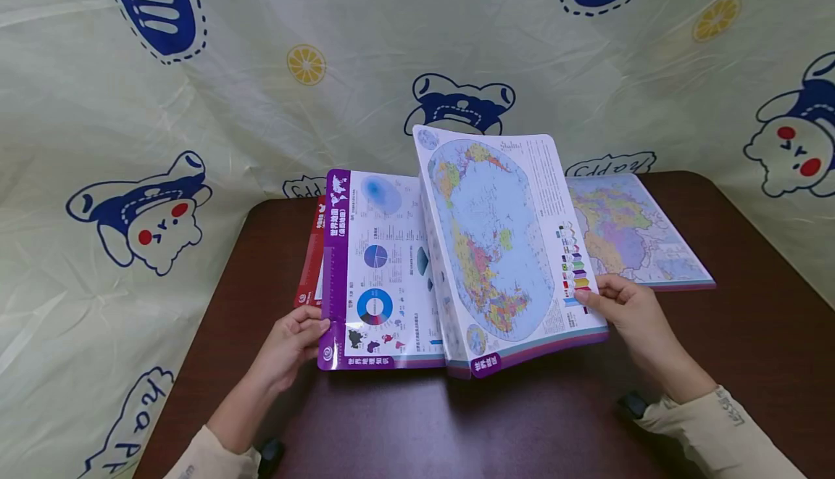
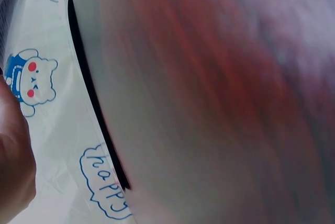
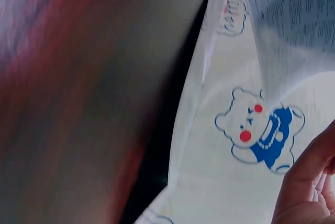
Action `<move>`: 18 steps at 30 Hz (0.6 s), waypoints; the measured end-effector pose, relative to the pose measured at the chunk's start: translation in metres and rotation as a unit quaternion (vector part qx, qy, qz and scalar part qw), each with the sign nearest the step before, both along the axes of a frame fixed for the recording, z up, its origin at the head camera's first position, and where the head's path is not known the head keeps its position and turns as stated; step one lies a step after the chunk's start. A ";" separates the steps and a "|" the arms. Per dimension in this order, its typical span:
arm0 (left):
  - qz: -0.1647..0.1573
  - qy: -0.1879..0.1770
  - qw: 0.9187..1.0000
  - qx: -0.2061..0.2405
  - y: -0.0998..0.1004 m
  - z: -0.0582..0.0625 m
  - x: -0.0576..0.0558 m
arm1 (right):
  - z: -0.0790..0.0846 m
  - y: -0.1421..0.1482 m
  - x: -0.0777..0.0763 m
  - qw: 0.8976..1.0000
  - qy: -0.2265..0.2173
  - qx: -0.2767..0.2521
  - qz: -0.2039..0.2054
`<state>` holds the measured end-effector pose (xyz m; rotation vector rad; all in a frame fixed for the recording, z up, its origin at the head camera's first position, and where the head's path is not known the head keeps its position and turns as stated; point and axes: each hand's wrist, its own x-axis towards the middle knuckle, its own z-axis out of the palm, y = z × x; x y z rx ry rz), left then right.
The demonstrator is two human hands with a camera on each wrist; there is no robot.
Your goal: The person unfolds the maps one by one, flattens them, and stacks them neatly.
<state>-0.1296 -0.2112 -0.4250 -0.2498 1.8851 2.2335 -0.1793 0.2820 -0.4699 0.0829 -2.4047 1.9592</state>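
In the head view a folded glossy world map (image 1: 485, 247) stands partly opened above the table. Its left panel, with a purple border (image 1: 335, 269), shows charts and small diagrams. The right panel is lifted and tilted, with a coloured world map on it. My left hand (image 1: 287, 345) pinches the left panel's lower left edge between thumb and fingers. At the lower right edge of the raised panel, my right hand (image 1: 636, 316) grips with the thumb on the front. The wrist views catch only part of each hand, the left hand (image 2: 15, 156) and the right hand (image 3: 309, 182).
Behind the right panel, another map (image 1: 652, 240) lies flat on the dark brown table (image 1: 737, 363). A red sheet (image 1: 310, 276) shows partly under the left panel. A pale cloth (image 1: 254, 124) with printed bears hangs around the table's back and sides.
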 end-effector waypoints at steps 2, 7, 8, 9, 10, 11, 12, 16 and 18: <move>0.008 0.001 1.000 -0.003 -0.004 0.000 0.000 | 0.002 0.007 -0.002 1.000 0.004 -0.001 -0.010; 0.022 0.006 1.000 -0.009 -0.016 0.001 -0.002 | 0.031 0.011 0.008 0.998 -0.019 -0.035 -0.041; 0.024 0.006 1.000 -0.012 -0.018 0.002 -0.003 | 0.038 0.011 0.011 0.998 -0.027 -0.040 -0.046; 0.026 0.009 1.000 -0.013 -0.020 0.003 -0.003 | 0.047 0.010 0.014 0.997 -0.033 -0.043 -0.051; 0.027 0.011 0.999 -0.015 -0.023 0.003 -0.003 | 0.054 0.010 0.017 0.996 -0.040 -0.054 -0.055; 0.029 0.013 0.999 -0.018 -0.025 0.004 -0.004 | 0.059 0.011 0.018 0.995 -0.044 -0.067 -0.060; 0.031 0.014 0.999 -0.020 -0.028 0.004 -0.004 | 0.063 0.013 0.020 0.994 -0.045 -0.075 -0.065; 0.043 0.017 0.999 -0.024 -0.035 0.007 -0.005 | 0.070 0.026 0.021 0.991 -0.056 -0.080 -0.092; 0.047 0.016 0.998 -0.024 -0.038 0.008 -0.005 | 0.070 0.036 0.021 0.989 -0.064 -0.073 -0.114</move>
